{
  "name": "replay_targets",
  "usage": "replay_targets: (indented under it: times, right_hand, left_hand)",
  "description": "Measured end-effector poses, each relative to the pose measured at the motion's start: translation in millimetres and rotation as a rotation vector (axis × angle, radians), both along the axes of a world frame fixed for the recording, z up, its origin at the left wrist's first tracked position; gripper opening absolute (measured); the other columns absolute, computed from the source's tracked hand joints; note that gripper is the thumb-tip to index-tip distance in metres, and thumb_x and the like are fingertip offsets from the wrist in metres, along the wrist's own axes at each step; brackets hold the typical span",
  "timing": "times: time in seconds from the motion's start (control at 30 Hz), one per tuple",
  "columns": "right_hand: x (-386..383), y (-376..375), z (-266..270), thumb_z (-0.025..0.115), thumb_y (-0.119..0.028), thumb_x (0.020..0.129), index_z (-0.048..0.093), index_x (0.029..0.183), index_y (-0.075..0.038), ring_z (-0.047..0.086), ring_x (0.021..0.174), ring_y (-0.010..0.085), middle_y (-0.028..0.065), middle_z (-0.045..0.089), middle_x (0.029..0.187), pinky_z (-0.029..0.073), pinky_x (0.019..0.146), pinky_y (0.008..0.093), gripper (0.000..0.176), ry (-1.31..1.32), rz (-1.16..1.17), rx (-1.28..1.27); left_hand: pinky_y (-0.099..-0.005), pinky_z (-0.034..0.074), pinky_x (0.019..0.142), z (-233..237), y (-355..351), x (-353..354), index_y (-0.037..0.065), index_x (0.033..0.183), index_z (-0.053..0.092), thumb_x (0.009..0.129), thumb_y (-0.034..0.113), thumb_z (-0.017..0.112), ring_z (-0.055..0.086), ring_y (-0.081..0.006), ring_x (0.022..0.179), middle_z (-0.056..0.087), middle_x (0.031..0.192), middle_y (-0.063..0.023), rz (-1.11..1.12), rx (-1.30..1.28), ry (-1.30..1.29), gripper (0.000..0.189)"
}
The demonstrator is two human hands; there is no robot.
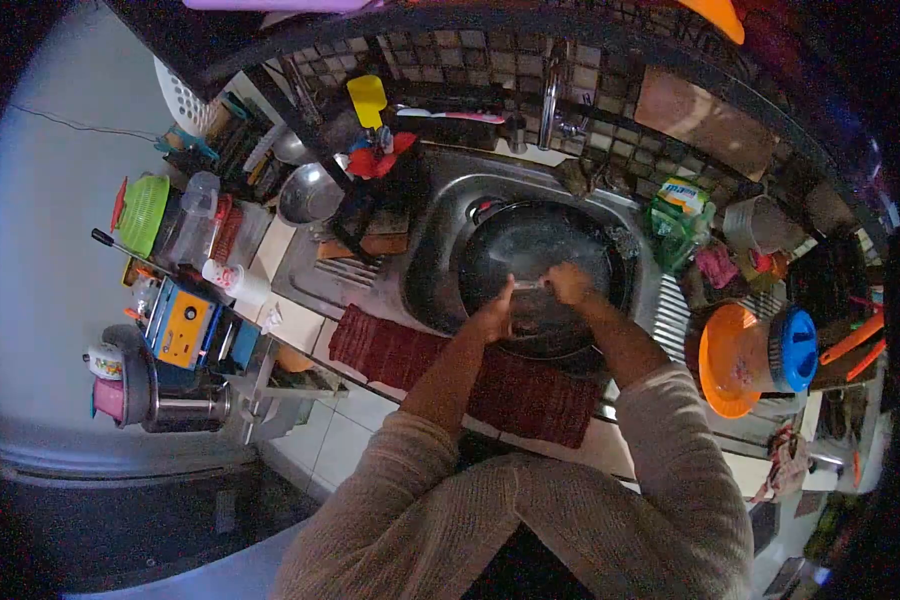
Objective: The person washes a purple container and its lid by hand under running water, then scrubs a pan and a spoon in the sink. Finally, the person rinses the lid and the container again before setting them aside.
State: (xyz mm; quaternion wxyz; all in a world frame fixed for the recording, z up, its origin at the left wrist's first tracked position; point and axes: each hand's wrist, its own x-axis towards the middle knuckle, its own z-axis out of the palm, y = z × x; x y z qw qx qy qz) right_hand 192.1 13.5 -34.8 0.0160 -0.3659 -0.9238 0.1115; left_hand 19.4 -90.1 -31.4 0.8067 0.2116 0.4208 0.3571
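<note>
Far out at nine o'clock from the sink (432, 255) stands a green colander (142, 212). Lower down, toward eight o'clock, is a blue and orange box (185, 328) with a steel pot (175, 405) just beside it. Nearer in, at ten o'clock, a steel bowl (308, 195) sits on the counter, and a yellow spatula (367, 98) stands at eleven o'clock near the tiled wall. A dark red cloth (385, 350) lies along the sink's front edge at seven o'clock, passing under my forearms.

The dark pan (530, 235) lies in the basin and fills most of it. My left hand (492, 318) is over the pan's seven o'clock edge, thumb raised toward a small pale thing (530, 286). I cannot tell whether those fingers grip it, rest on the rim or are loose. The pale thing sits between my two hands, over the middle of the pan, too small and blurred to name. My right hand (570, 283) is just at its three o'clock end, fingers curled tight around it like a fist.

The tap (550, 95) rises at twelve o'clock from the pan. A green packet (682, 205) stands at two o'clock on the counter, and at four o'clock is an orange container (730, 358) with a blue lid (798, 348) touching it.
</note>
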Motion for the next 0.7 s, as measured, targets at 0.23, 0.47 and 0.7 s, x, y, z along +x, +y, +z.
replay_targets:
  times: [0.23, 0.47, 0.7]
  right_hand:
    - [-11.5, 13.0, 8.1, 0.058, -0.023, 0.073, 0.065, 0.079, -0.005, 0.059, 0.07, 0.0369, 0.0186, 0.061, 0.073, 0.048, 0.068, 0.0463, 0.02, -0.097, 0.121, -0.065]
    - [-22.3, -13.1, 52.6, 0.056, -0.028, 0.075, 0.066, 0.083, -0.008, 0.06, 0.071, 0.0359, 0.0168, 0.062, 0.076, 0.048, 0.066, 0.046, 0.024, -0.146, -0.043, -0.045]
    - [9.8, 13.0, -26.6, 0.053, -0.023, 0.075, 0.066, 0.089, -0.013, 0.059, 0.069, 0.0346, 0.0161, 0.062, 0.075, 0.046, 0.064, 0.0444, 0.021, 0.197, 0.15, -0.197]
  left_hand:
    - [-0.046, 0.047, 0.075, 5.8, -2.1, 1.1, 0.01, 0.124, 0.041, 0.077, 0.073, 0.025, 0.055, -0.0277, 0.091, 0.056, 0.099, -0.0115, 0.074, -0.085, 0.147, 0.079]
    - [-0.0374, 0.052, 0.062, -74.5, 16.9, -14.2, 0.018, 0.119, 0.047, 0.082, 0.067, 0.023, 0.061, -0.0202, 0.074, 0.062, 0.093, -0.0057, 0.069, -0.073, 0.087, 0.065]
    - [-0.047, 0.043, 0.083, 9.1, -2.9, 2.8, 0.005, 0.122, 0.043, 0.08, 0.07, 0.019, 0.051, -0.0293, 0.104, 0.054, 0.114, -0.0142, 0.076, -0.124, 0.24, 0.081]
